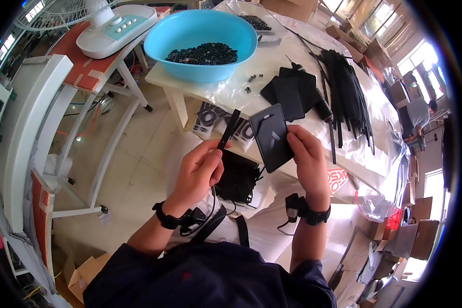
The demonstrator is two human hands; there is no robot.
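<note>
My left hand (199, 170) is closed on a narrow black strap (230, 128), pinched between thumb and fingers with its end pointing up and away. The strap seems to run on down below the hand toward my lap. A flat, black rectangular plate (271, 139) with a glossy face is gripped at its right edge by my right hand (309, 156). Strap and plate are held close together but apart, above the table's near edge. Just beyond the plate, similar black plates (288, 95) lie overlapped on the table, and a dark-handled screwdriver (322, 109) rests beside them.
A blue basin (156, 49) with many small black parts stands at the table's far left. Loose screws (252, 78) lie nearby. Long black straps (346, 95) are bundled at right. More black straps (237, 177) hang or lie below. A fan (115, 31) stands on the left bench.
</note>
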